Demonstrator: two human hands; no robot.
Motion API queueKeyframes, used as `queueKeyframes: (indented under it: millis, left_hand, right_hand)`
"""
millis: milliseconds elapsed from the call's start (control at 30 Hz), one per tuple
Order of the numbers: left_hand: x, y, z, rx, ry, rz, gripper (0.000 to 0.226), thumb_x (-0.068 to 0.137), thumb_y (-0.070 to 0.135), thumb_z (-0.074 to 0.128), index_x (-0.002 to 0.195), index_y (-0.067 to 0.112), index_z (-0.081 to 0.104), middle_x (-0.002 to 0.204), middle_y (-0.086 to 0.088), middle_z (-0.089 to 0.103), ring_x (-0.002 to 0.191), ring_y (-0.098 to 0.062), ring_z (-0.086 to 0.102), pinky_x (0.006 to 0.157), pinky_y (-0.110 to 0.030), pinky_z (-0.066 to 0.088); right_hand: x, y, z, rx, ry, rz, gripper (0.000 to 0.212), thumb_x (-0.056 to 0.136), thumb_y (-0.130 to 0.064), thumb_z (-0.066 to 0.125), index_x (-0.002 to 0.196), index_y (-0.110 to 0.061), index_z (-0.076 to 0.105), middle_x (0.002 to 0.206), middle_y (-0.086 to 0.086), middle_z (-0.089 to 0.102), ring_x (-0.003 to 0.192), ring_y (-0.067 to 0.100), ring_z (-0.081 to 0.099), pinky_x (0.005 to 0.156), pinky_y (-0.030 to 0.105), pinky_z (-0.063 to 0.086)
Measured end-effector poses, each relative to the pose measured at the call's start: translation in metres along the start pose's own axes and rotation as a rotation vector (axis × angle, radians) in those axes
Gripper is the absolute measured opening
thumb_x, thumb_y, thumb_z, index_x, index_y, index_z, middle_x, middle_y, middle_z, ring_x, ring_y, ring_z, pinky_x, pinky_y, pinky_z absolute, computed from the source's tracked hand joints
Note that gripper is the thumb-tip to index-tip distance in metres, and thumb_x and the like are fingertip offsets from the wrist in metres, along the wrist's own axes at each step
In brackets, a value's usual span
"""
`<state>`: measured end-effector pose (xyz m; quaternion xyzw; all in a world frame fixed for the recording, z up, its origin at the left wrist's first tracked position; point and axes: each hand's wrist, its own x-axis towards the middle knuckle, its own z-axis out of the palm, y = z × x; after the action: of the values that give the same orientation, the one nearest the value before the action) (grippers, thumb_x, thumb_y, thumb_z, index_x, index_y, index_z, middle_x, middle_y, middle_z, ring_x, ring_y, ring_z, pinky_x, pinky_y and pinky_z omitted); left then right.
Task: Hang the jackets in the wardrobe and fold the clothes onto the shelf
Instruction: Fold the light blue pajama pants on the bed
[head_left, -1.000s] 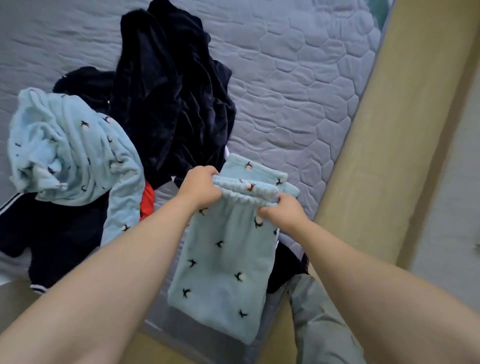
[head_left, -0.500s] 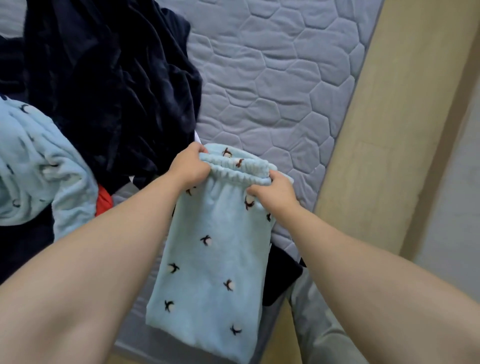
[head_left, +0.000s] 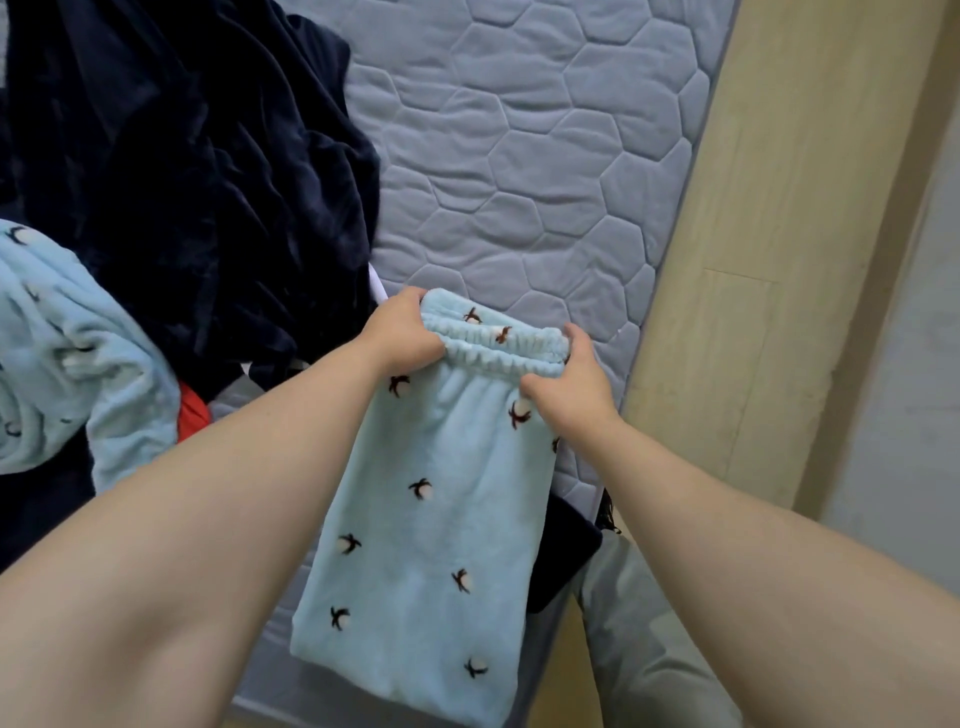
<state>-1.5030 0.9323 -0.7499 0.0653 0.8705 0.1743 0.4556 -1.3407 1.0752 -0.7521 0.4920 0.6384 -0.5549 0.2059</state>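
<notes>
Blue trousers (head_left: 436, 519) hang folded over the mattress (head_left: 519, 156); left hand (head_left: 402, 332) and right hand (head_left: 566, 387) still clench the waistband, now spread slightly wider.

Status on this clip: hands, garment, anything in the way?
Left hand and right hand both shut on light-blue fleece trousers at the waistband. Trousers hanging folded over grey quilted mattress. Dark navy plush garment heaped alongside.

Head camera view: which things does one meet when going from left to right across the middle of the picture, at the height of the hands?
Crumpled light blue fleece top with bird print → red cloth → left hand → elastic waistband of the light blue fleece trousers → right hand → grey quilted mattress → pale wooden panel.
</notes>
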Motion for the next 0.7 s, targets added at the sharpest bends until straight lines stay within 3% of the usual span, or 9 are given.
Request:
queueKeyframes:
  millis: [100, 200, 300, 367, 433, 500, 600, 700]
  left_hand:
    - [0.014, 0.003, 0.004, 0.118, -0.029, 0.001, 0.044, 0.075, 0.013, 0.062, 0.118, 0.021, 0.056, 0.109, 0.0, 0.056, 0.101, -0.022, 0.056, 0.08, -0.027, 0.045]
    - [0.026, 0.007, 0.007, 0.203, -0.083, -0.023, 0.04, 0.073, 0.012, 0.061, 0.112, 0.017, 0.053, 0.11, -0.006, 0.055, 0.103, -0.025, 0.055, 0.079, -0.03, 0.043]
    - [0.031, 0.009, 0.004, 0.235, -0.151, -0.03, 0.063, 0.07, 0.009, 0.063, 0.129, 0.022, 0.044, 0.111, -0.004, 0.054, 0.104, -0.027, 0.056, 0.08, -0.032, 0.047]
    - [0.031, 0.012, -0.004, 0.265, -0.224, -0.023, 0.091, 0.064, 0.006, 0.07, 0.144, 0.029, 0.034, 0.12, -0.003, 0.052, 0.108, -0.027, 0.055, 0.088, -0.034, 0.051]
    - [0.028, 0.018, -0.013, 0.319, -0.303, 0.003, 0.102, 0.057, 0.007, 0.081, 0.145, 0.032, 0.036, 0.12, 0.001, 0.056, 0.106, -0.024, 0.058, 0.09, -0.037, 0.055]
    - [0.025, 0.024, -0.023, 0.386, -0.371, 0.035, 0.092, 0.05, 0.013, 0.09, 0.13, 0.033, 0.049, 0.111, 0.006, 0.063, 0.096, -0.017, 0.063, 0.084, -0.037, 0.058]
    - [0.014, 0.038, -0.032, 0.538, -0.409, 0.061, 0.088, 0.046, 0.026, 0.096, 0.123, 0.031, 0.054, 0.11, 0.008, 0.064, 0.095, -0.015, 0.062, 0.084, -0.033, 0.056]
    - [0.0, 0.047, -0.038, 0.588, -0.445, 0.06, 0.082, 0.046, 0.04, 0.095, 0.119, 0.028, 0.059, 0.103, 0.011, 0.065, 0.095, -0.015, 0.064, 0.085, -0.033, 0.055]
  right_hand:
    - [0.02, -0.001, -0.001, -0.147, -0.012, 0.064, 0.051, 0.07, -0.024, 0.065, 0.12, -0.023, 0.054, 0.117, -0.001, 0.063, 0.1, 0.021, 0.061, 0.084, 0.037, 0.055]
    - [0.037, -0.005, -0.002, -0.417, -0.018, 0.091, 0.066, 0.071, -0.036, 0.07, 0.13, -0.019, 0.045, 0.135, 0.005, 0.039, 0.123, 0.029, 0.042, 0.086, 0.035, 0.042]
    - [0.043, -0.011, -0.003, -0.446, -0.095, 0.074, 0.077, 0.07, -0.033, 0.073, 0.136, -0.015, 0.037, 0.136, 0.007, 0.029, 0.123, 0.032, 0.041, 0.091, 0.039, 0.045]
    - [0.043, -0.013, -0.008, -0.416, -0.126, 0.042, 0.072, 0.07, -0.027, 0.075, 0.13, -0.017, 0.037, 0.132, 0.006, 0.031, 0.11, 0.028, 0.048, 0.082, 0.037, 0.048]
    - [0.04, -0.018, -0.014, -0.39, -0.165, -0.016, 0.068, 0.069, -0.021, 0.076, 0.123, -0.022, 0.035, 0.127, 0.004, 0.036, 0.097, 0.023, 0.05, 0.071, 0.034, 0.049]
    - [0.037, -0.027, -0.019, -0.48, -0.252, -0.075, 0.081, 0.065, -0.022, 0.08, 0.132, -0.026, 0.033, 0.127, 0.004, 0.045, 0.1, 0.025, 0.055, 0.078, 0.038, 0.054]
    - [0.032, -0.047, -0.017, -0.781, -0.346, -0.175, 0.107, 0.057, -0.047, 0.088, 0.144, -0.033, 0.028, 0.131, 0.0, 0.051, 0.117, 0.027, 0.055, 0.097, 0.047, 0.047]
    - [0.024, -0.061, -0.007, -0.971, -0.267, -0.341, 0.103, 0.055, -0.056, 0.085, 0.139, -0.034, 0.031, 0.129, 0.002, 0.045, 0.118, 0.029, 0.052, 0.096, 0.047, 0.042]
